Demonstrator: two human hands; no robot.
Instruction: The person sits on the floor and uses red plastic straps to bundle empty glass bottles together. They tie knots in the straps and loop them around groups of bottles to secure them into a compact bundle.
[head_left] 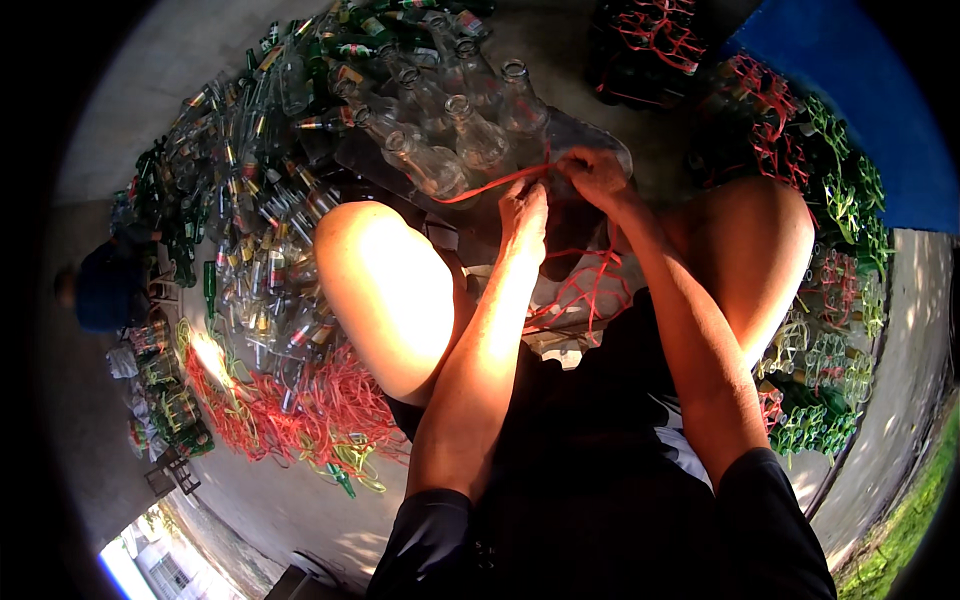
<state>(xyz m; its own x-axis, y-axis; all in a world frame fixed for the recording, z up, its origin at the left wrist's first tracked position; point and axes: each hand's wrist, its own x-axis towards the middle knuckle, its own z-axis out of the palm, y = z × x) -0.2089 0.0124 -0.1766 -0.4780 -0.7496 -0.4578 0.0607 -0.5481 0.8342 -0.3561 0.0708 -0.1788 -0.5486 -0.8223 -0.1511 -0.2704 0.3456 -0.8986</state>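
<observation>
Several clear glass bottles (480, 140) stand grouped on a dark flat stand (588, 128) in front of my knees. A red plastic strap (488, 187) runs low along the near side of the group. My left hand (524, 215) is closed on the strap near the front of the bottles. Just to its right, my right hand (595, 176) pinches the strap too, its fingers bent close to those of the left. The exact crossing of the strap between my fingertips is too small to make out. Loose red strapping (590, 290) hangs below my hands, between my legs.
A large heap of loose bottles (265, 230) spreads on the left. Nearer lies a tangle of red and yellow-green straps (290, 410). Strapped bottle bundles (825, 350) line the right side, by a blue sheet (850, 100). Another person (105, 285) is at the far left.
</observation>
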